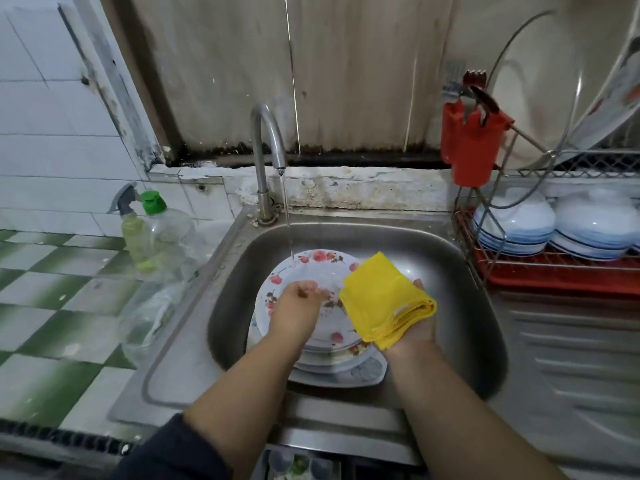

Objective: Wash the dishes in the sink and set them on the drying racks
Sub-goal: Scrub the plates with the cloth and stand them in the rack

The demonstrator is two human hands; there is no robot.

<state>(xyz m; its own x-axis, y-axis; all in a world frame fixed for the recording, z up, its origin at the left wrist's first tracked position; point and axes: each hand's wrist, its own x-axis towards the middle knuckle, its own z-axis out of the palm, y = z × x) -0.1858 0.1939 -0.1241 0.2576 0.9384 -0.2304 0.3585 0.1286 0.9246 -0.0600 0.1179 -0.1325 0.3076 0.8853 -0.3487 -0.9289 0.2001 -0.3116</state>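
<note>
A stack of white plates with red flower prints [313,268] lies in the steel sink [450,271]. Water runs from the tap [268,140] onto the top plate's far rim. My left hand [299,306] rests on the top plate with its fingers bent down on the wet surface. My right hand [415,327] is palm up to the right of the plates and holds a folded yellow cloth [384,299], which covers most of that hand.
A wire drying rack [519,261] with a red tray stands right of the sink, holding stacked white bowls [516,223]. A red cutlery holder [472,147] hangs on it. Two soap bottles [156,233] and a plastic bag stand on the tiled counter to the left.
</note>
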